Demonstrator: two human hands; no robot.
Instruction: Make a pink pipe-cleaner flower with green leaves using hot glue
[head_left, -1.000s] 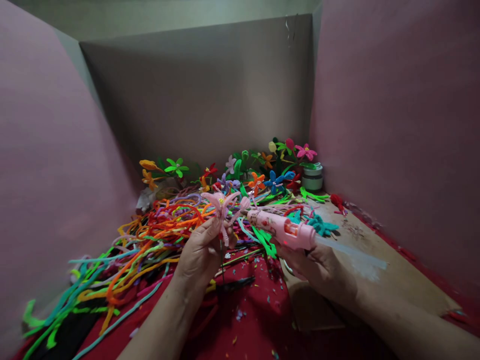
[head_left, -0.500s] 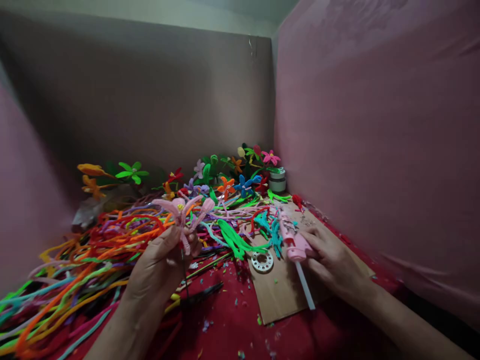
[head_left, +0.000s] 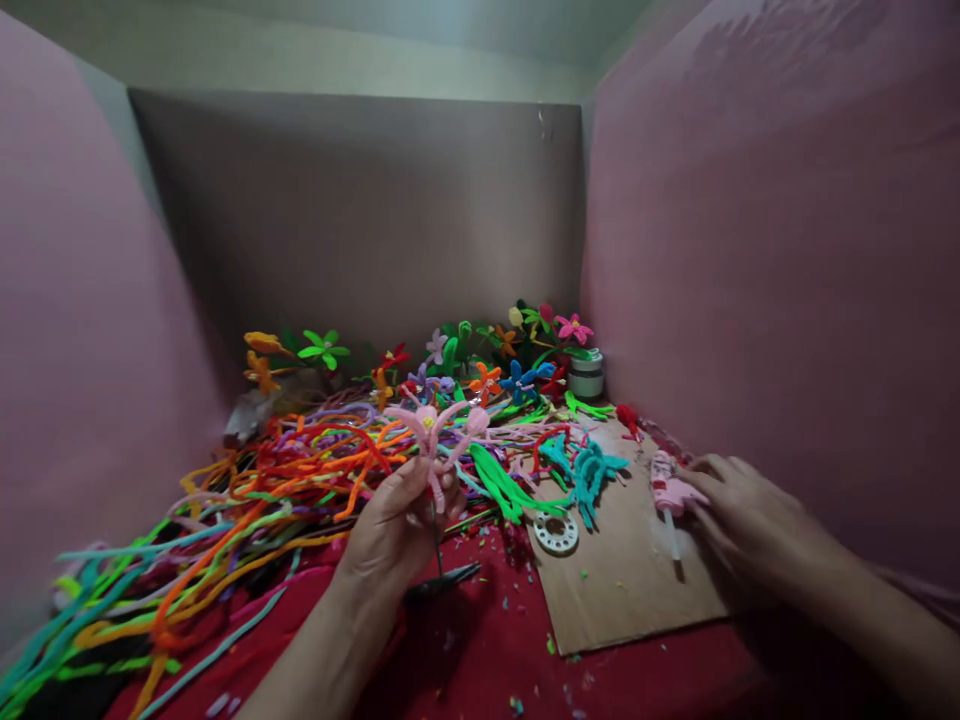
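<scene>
My left hand (head_left: 397, 525) is closed around the thin stem of a pale pink pipe-cleaner flower (head_left: 435, 428), holding it upright above the red cloth. My right hand (head_left: 739, 515) lies far to the right on a brown cardboard sheet (head_left: 622, 590), its fingers resting on a pink glue gun (head_left: 670, 492) that lies flat there with its white glue stick pointing toward me. The grip on the gun is partly hidden by the fingers.
A big tangle of coloured pipe cleaners (head_left: 247, 490) covers the left and middle. Finished flowers (head_left: 487, 360) and a small white pot (head_left: 586, 373) stand at the back. Green leaf pieces (head_left: 510, 490), teal pieces (head_left: 589, 468) and a white ring (head_left: 556, 532) lie near the cardboard. Pink walls close both sides.
My right hand carried the glue gun from beside the flower out to the right and laid it on the cardboard. My left hand kept holding the pink flower.
</scene>
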